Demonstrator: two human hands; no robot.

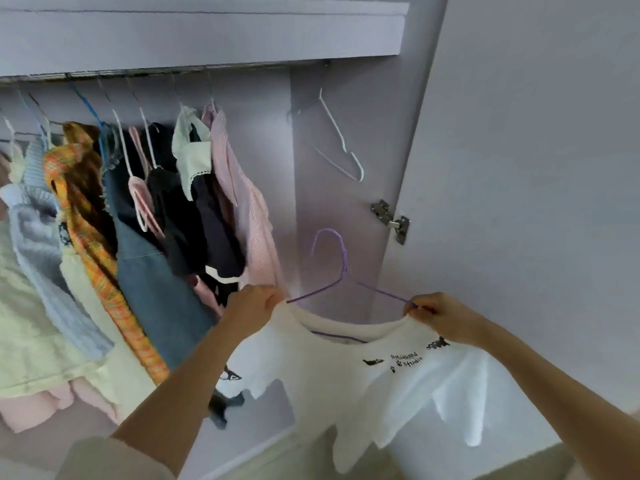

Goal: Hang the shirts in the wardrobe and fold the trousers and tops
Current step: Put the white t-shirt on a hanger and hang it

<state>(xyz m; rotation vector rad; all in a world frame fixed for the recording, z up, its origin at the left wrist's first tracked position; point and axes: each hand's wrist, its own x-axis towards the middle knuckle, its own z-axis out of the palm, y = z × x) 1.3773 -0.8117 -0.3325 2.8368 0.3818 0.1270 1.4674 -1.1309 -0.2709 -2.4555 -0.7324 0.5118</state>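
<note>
Step in hand: hanging. White shirt [398, 372] sits on purple hanger [341, 275], held up before the open wardrobe, below the rail [145, 75]. Left hand [254, 301] pinches the left shoulder over the wire; right hand [438, 315] pinches the right shoulder the same way. Next, likely: lift the hook to the rail, into the gap right of the pink shirt [242, 209]. Shirt: short-sleeved, small black print under the collar, hanging loose.

Metal hinge [393, 220], at 3 o'clock from centre. Empty white wire hanger [341, 140], hanging tilted at 1 o'clock, above and left of the hinge.
</note>
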